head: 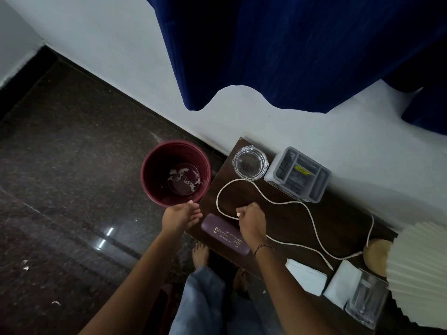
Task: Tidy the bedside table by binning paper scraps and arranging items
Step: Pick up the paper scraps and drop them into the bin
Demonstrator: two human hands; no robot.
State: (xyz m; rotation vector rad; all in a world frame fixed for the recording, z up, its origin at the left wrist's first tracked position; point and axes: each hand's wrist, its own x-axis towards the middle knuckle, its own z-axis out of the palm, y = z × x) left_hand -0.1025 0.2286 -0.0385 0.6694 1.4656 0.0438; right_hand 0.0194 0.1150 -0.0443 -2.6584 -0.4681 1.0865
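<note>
A maroon bin (154, 180) stands on the floor left of the dark wooden bedside table (285, 221), with white paper scraps (183, 177) at its bottom. My left hand (181, 216) hovers palm-up just below the bin's near rim, fingers apart and empty. My right hand (250, 220) is over the table's left part, fingers pinched on one end of a white cable (300, 204) that loops across the table. A purple glasses case (225, 234) lies between my hands at the table's front edge.
At the back stand a glass ashtray (250, 163) and a grey organiser box (297, 175). White napkins (307, 276), a clear glass (367, 303) and a pleated lamp shade (420, 274) sit at the right. A few scraps (25, 265) lie on the dark floor.
</note>
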